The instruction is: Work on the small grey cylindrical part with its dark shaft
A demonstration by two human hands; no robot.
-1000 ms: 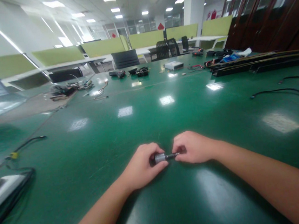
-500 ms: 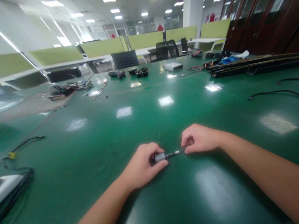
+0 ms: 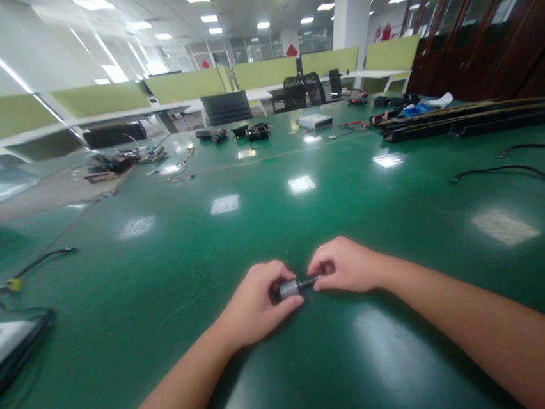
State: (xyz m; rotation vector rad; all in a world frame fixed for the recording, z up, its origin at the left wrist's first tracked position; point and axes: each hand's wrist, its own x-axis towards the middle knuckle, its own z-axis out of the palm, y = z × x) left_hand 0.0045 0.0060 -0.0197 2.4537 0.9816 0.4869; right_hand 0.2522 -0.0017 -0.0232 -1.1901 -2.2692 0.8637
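In the head view, my left hand is closed round a grey and black cylindrical tool with a thin dark shaft, low over the green table. The shaft points right, and its rear end is hidden in my palm. My right hand is closed in a pinch at the shaft's far end. A small dark piece between its fingertips is mostly hidden, and I cannot tell its kind. The two hands are close together, with a short length of shaft showing between them.
Black cables lie at the left and the right. A white and black device sits at the left edge. Further back are a light box, dark metal strips and a heap of small parts.
My right hand has moved left, bringing the small piece to the shaft's tip and covering the silver end. My left hand has stayed nearly still, holding the tool.
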